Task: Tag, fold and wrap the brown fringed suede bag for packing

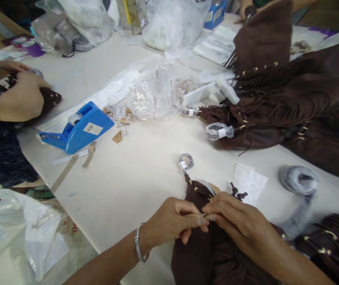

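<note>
A dark brown fringed bag with metal eyelets lies at the table's near edge, under both hands. My left hand, with a bangle at the wrist, has thumb and fingers pinched together over the bag. Fingertip to fingertip with it, my right hand is closed too. Whatever is pinched between them is too small and hidden to make out. Beyond the hands, a plastic-wrapped ring-shaped piece is attached to the bag's end. A tan tag pokes out beside the right hand's fingers.
A blue tape dispenser stands left of centre, near small tan tags. Clear plastic bags lie mid-table. More brown bags are piled right, with a wrapped roll nearer. Another person's arm is at left; another hand shows top right.
</note>
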